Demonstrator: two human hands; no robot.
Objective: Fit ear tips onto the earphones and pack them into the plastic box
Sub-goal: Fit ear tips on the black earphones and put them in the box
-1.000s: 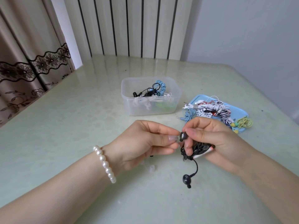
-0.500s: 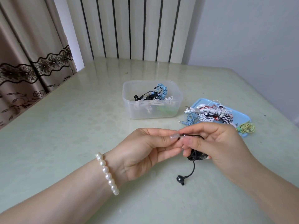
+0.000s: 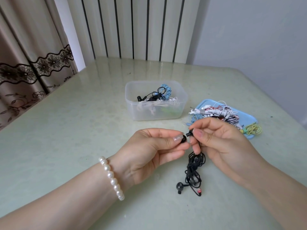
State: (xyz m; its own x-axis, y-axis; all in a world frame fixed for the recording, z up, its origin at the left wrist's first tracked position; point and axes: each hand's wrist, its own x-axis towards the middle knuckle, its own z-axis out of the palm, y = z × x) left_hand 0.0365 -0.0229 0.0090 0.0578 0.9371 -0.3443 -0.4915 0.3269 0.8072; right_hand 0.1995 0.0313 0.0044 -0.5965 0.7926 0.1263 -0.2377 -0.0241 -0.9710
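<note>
My left hand pinches a small black earbud piece between thumb and forefinger. My right hand pinches the black earphone's stem just right of it, a small gap between the two. The black earphone's bundled cable hangs from my right hand down to the table, with a second black earbud and a red-tipped plug lying at its end. The clear plastic box stands behind my hands and holds several coiled earphones.
A light blue tray at the right carries a pile of white, blue, striped and red earphones; a yellow-green coiled pair lies at its near edge. A curtain hangs at the left, a radiator behind the table's far edge.
My hands have parted slightly. The cable bundle that was tucked in my right hand now hangs loose to the table, and the earbud stem points left from my right fingers.
</note>
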